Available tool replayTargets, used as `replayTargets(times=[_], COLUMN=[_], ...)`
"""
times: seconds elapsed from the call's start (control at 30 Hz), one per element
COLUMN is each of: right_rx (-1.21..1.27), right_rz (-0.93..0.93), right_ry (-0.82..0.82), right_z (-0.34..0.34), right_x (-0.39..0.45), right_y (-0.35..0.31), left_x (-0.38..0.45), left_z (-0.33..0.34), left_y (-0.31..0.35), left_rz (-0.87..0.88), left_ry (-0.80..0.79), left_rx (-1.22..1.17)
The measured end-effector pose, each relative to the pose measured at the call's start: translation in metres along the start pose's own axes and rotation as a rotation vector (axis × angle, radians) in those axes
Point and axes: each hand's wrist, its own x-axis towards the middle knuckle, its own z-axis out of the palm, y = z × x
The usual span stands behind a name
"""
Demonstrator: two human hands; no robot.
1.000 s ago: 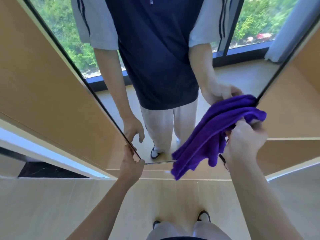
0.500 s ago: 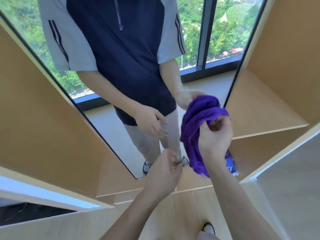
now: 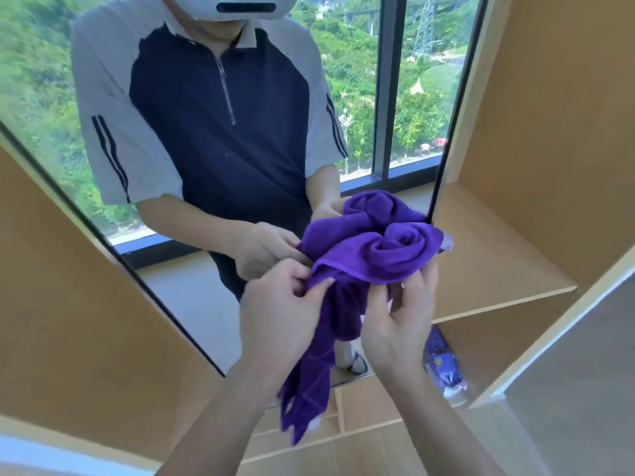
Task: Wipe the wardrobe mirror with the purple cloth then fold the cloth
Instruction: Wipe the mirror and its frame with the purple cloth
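Both hands hold the purple cloth [image 3: 374, 255] bunched before the wardrobe mirror [image 3: 192, 304]: left hand [image 3: 278, 310] pinches an edge, right hand [image 3: 398, 317] grips the wad. Folding seems begun; next, shake it flat and find its corners.

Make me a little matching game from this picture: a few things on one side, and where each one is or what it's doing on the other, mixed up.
Things:
1. purple cloth
2. left hand
3. right hand
4. wardrobe mirror

States:
A. reflects the person and a window with green trees
B. pinches the cloth's left edge
C. bunched up, one end hanging down
D. supports the bunched part from below

Pairs: 1-C, 2-B, 3-D, 4-A
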Motion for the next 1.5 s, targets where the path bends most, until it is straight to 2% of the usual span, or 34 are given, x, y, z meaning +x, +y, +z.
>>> replayTargets(times=[0.1, 0.17, 0.33, 0.4, 0.47, 0.6, 0.73, 0.8, 0.97, 1.07, 1.17, 1.3, 1.33, 1.43, 1.5], right_rx=[-0.053, -0.102, -0.239, -0.334, -0.371, -0.266, -0.208, -0.224, -0.365, -0.328, -0.291, -0.475, -0.514, -0.569, -0.540], right_rz=[-0.154, -0.219, -0.402, -0.502, -0.552, -0.720, -0.866, -0.912, -0.980, -0.866, -0.674, -0.435, -0.412, -0.501, -0.509], right_ry=[-0.112, -0.206, -0.334, -0.349, -0.299, -0.161, -0.156, -0.188, -0.185, -0.146, -0.245, -0.260, -0.262, -0.275, -0.265], right_z=[0.014, 0.029, 0.044, 0.040, 0.042, 0.063, 0.086, 0.089, 0.066, 0.047, 0.033, 0.017, 0.013, -0.001, -0.011], right_x=[-0.003, -0.003, -0.001, 0.014, 0.042, 0.103, 0.132, 0.133, 0.127, 0.121, 0.095, 0.070, 0.071, 0.080, 0.085], right_y=[-0.009, -0.017, -0.008, -0.004, -0.019, -0.097, -0.157, -0.162, -0.124, -0.103, -0.075, -0.037, -0.029, -0.010, 0.003], left_x=[0.010, 0.015, 0.010, 0.009, 0.017, 0.047, 0.073, 0.075, 0.066, 0.067, 0.064, 0.055, 0.052, 0.044, 0.039], left_z=[-0.031, -0.048, -0.073, -0.081, -0.089, -0.113, -0.149, -0.156, -0.140, -0.124, -0.103, -0.071, -0.065, -0.056, -0.057], left_y=[0.019, 0.025, 0.011, 0.007, 0.013, 0.057, 0.088, 0.088, 0.086, 0.090, 0.090, 0.089, 0.090, 0.097, 0.100], left_rz=[0.124, 0.146, 0.123, 0.206, 0.333, 0.464, 0.334, 0.299, 0.447, 0.519, 0.521, 0.446, 0.432, 0.438, 0.553], left_ry=[0.288, 0.377, 0.289, 0.282, 0.363, 0.596, 0.746, 0.725, 0.579, 0.533, 0.471, 0.332, 0.291, 0.221, 0.310], left_rx=[0.149, 0.180, 0.396, 0.492, 0.528, 0.407, 0.187, 0.193, 0.394, 0.410, 0.435, 0.490, 0.514, 0.508, 0.441])
